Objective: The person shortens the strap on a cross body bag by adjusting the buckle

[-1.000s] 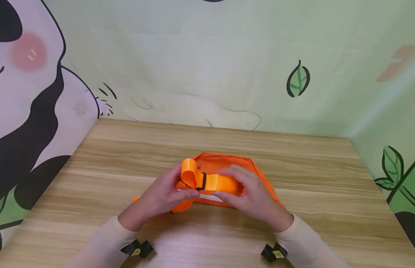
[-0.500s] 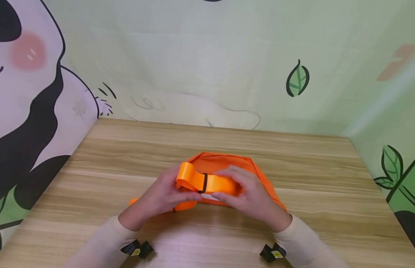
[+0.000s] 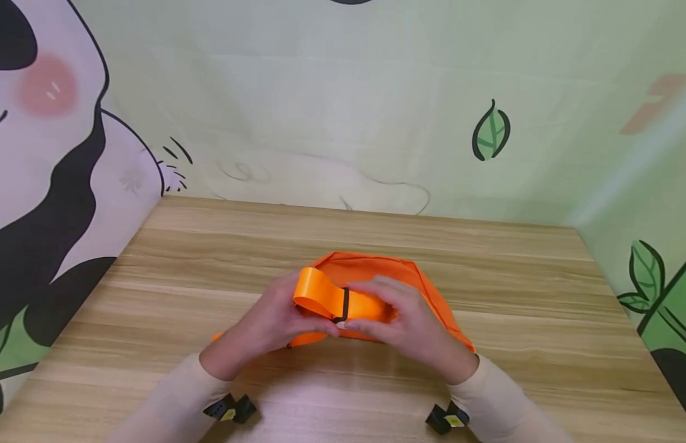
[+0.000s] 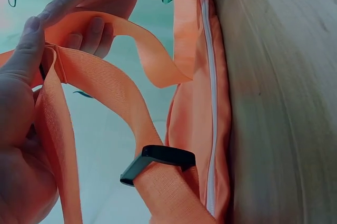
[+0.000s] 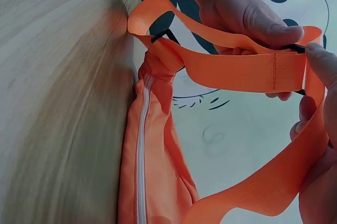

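Seen from above, both hands nearly meet, the left hand [image 3: 267, 317] and right hand [image 3: 411, 314] each pinching one orange webbing strap [image 3: 315, 292] beside a black slide buckle [image 3: 345, 303], near one orange waist bag [image 3: 370, 266] on the table [image 3: 210, 258]. From the left wrist, I count one white zipper [image 4: 211, 87]; from the right, two buckles, including a lower buckle [image 5: 166, 38] by the bag's end.

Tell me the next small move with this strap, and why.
I'd probably have the right hand steady the black slider while the left hand eases a little strap into the loop: both hands hold the orange strap close to that slider, and the loop stands out on the left hand's side.
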Tool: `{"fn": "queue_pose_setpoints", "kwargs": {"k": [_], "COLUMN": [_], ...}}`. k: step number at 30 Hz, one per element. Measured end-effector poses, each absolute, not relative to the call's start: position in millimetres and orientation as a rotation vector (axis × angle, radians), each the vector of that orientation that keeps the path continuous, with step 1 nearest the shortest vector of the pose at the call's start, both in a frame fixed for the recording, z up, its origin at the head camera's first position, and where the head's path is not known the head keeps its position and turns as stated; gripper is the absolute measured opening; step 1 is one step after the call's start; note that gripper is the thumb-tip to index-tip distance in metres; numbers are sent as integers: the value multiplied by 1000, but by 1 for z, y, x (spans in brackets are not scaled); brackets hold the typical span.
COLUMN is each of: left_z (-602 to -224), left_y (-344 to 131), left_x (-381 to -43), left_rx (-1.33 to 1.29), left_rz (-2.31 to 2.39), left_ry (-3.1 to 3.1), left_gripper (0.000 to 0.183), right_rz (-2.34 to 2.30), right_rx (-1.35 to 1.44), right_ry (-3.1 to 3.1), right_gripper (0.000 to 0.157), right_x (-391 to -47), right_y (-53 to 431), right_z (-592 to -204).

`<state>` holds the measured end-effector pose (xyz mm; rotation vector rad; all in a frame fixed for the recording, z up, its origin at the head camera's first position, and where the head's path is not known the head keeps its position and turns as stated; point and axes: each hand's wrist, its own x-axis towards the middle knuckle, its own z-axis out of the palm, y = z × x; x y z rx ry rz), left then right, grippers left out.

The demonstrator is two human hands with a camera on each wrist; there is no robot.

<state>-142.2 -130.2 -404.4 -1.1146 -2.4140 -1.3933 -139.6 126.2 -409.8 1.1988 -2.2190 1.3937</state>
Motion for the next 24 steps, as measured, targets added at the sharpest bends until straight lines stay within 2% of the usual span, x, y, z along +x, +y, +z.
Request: {"fn": "queue_pose_setpoints", "kwargs": {"k": [5, 12, 24], "left_z": [-403, -403, -404], "left_y": [-129, -130, -142], "left_x": [-142, -142, -142], "left_rx": [-1120, -1143, -1215], "left_rz": [-1391, -1340, -976], "left_ry": [-2428, -2494, -2457], "left_gripper": [57, 63, 44], "right_rz": [1387, 1399, 1408], "right_rx": [1209, 1146, 1054], "right_ry": [-2201, -2267, -2373], "right_gripper": [59, 52, 49], "right_x": [-141, -139, -136], "right_y": [125, 126, 133], "right_z": [-409, -408, -407]}}
